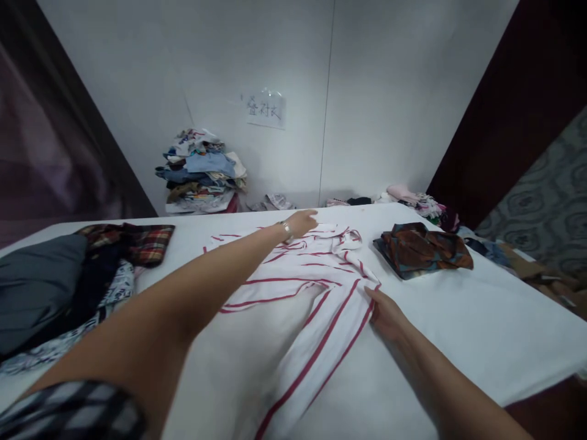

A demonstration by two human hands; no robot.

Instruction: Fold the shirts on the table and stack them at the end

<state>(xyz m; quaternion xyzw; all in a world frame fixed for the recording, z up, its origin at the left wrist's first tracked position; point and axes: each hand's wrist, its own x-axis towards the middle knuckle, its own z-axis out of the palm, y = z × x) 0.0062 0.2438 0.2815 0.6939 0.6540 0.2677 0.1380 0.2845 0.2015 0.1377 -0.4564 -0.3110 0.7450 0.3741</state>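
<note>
A white shirt with red stripes (321, 269) lies rumpled across the table, one sleeve stretching down toward me. My right hand (387, 313) is closed on the shirt's right edge near the shoulder, thumb on top and fingers underneath. Reaching over the shirt's far part, my left hand (300, 223) has its fingers bent and seems closed on the cloth, though the fingertips are mostly hidden. A watch or bracelet (287, 231) sits on my left wrist. The shirt's collar area (348, 240) is bunched between the two hands.
A folded brown patterned garment (424, 247) lies right of the shirt on the white table (495, 324). Dark and plaid clothes (41, 287) are heaped at left. Behind stands a tall clothes stack (202, 171); more clothes (413, 198) lie past the far edge. A paper sign (266, 110) hangs on the wall.
</note>
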